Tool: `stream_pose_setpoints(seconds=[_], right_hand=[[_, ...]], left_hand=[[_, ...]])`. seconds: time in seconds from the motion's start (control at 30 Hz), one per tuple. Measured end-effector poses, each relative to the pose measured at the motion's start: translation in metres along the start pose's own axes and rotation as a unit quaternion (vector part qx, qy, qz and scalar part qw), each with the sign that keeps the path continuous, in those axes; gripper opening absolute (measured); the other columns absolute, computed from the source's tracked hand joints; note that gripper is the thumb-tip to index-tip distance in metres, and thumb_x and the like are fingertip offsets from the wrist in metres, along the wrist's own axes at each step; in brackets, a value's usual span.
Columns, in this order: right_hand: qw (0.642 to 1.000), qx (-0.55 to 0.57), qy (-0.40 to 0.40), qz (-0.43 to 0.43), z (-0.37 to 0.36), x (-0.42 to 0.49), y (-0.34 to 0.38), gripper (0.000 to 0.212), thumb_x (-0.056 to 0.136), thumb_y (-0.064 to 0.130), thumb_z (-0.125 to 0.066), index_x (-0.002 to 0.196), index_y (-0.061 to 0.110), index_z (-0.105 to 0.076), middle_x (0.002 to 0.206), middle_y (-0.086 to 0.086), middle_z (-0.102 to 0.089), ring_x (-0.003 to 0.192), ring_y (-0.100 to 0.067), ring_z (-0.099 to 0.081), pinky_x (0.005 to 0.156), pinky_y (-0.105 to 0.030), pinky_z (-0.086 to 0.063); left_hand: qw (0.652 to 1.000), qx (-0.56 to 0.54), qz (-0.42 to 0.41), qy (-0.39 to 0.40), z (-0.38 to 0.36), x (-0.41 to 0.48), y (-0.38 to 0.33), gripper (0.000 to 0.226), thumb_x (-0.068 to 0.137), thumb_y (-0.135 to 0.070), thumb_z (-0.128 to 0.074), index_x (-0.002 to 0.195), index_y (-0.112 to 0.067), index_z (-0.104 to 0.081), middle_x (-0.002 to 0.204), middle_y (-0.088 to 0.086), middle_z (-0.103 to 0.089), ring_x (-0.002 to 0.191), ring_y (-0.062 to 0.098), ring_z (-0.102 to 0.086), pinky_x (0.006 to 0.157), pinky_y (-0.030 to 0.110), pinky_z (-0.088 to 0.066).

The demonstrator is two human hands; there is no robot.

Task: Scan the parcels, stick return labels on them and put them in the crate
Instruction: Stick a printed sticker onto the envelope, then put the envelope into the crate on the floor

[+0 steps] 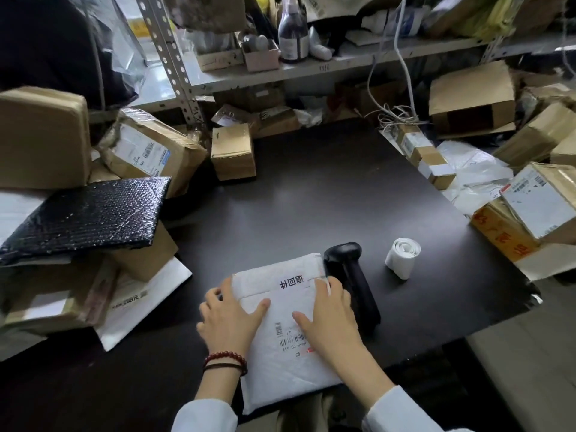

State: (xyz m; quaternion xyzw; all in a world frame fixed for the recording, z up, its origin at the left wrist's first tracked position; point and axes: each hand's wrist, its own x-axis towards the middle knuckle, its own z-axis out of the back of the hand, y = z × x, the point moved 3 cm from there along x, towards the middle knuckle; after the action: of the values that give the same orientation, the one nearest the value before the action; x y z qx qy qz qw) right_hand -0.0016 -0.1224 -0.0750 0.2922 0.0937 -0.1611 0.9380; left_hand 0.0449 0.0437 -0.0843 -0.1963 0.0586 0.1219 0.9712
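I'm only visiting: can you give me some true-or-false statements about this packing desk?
1. The left hand and right hand both rest on the white padded mailer. True.
2. The right hand holds the barcode scanner. False: it lies on the black table, right of the mailer.
3. A roll of labels sits right of the scanner. True.
4. The black bubble mailer lies under the hands. False: it rests on cardboard boxes at the left.
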Motion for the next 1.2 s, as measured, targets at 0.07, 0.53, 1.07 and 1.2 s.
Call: stream_pose_setpoints(seconds=[0.07,0.53,1.07,1.2], right_hand=[[0.998,-0.031,0.012,-0.051,-0.005,-0.005,-0.002,0.079,0.089,0.048,-0.060,0.147,0.016,-0.016,0.143,-0.006,-0.026,0.130,-0.027,-0.030,0.101,-0.036,-0.038],[0.960,0.280,0.002,0.001,0.001,-0.012,-0.005,0.023,0.099,0.036,-0.048,0.113,0.019,-0.048,0.106,0.007,-0.064,0.099,-0.011,-0.062,0.077,-0.020,-0.048],[0.735,0.528,-0.416,-0.090,0.104,-0.119,-0.106,0.033,0.082,0.052,-0.067,0.095,0.026,-0.052,0.091,0.003,-0.067,0.085,-0.016,-0.067,0.084,-0.048,-0.055],[0.674,0.507,-0.507,-0.179,0.101,-0.183,-0.153,0.036,0.074,0.061,-0.063,0.089,0.031,-0.052,0.095,-0.008,-0.067,0.092,-0.030,-0.066,0.088,-0.058,-0.052]], left_hand=[[1.000,-0.004,0.023,-0.004,0.001,-0.005,0.010,0.083,0.074,-0.066,-0.062,0.140,-0.023,-0.034,0.136,0.006,-0.038,0.125,0.029,-0.038,0.095,0.045,-0.040],[0.978,-0.207,-0.026,-0.002,0.020,-0.027,0.028,0.035,0.082,-0.048,-0.065,0.105,-0.026,-0.052,0.102,-0.002,-0.055,0.094,0.020,-0.058,0.081,0.032,-0.047],[0.845,-0.316,-0.387,0.191,0.030,-0.097,-0.116,0.054,0.081,-0.047,-0.066,0.122,-0.059,-0.033,0.106,-0.024,-0.056,0.089,-0.007,-0.058,0.069,0.007,-0.045],[0.780,-0.269,-0.492,0.277,-0.010,-0.147,-0.153,0.055,0.083,-0.045,-0.066,0.133,-0.038,-0.042,0.128,-0.021,-0.051,0.112,-0.004,-0.050,0.093,0.021,-0.044]])
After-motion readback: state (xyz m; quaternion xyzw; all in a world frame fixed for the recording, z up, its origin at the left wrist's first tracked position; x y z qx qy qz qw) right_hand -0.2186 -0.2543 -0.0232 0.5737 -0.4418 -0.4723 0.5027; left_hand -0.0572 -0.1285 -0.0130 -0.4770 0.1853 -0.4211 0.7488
